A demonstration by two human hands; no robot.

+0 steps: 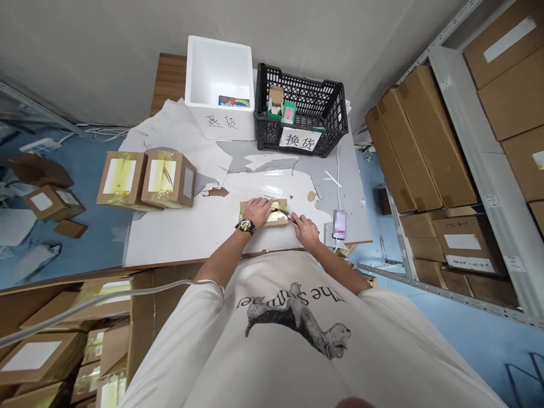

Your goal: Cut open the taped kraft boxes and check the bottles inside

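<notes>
A small taped cardboard box [278, 220] lies flat near the table's front edge, with a pale label and yellowish tape on top. My left hand [257, 212], with a watch on its wrist, grips the box's left part and holds it down. In my right hand [306, 230], at the right end of the box, is a knife [293, 217] with red and black on it. The knife points left across the top of the box, its dark front part reaching close to my left fingertips. Whether the tape is cut cannot be made out.
Two taped boxes [166, 180] stand at the table's left. Behind are a white foam bin [221, 122] and a black crate [335, 122] holding small packages. A phone [339, 224] lies at right. Shelves of cartons [425, 141] rise at right; more boxes [40, 360] fill the lower left.
</notes>
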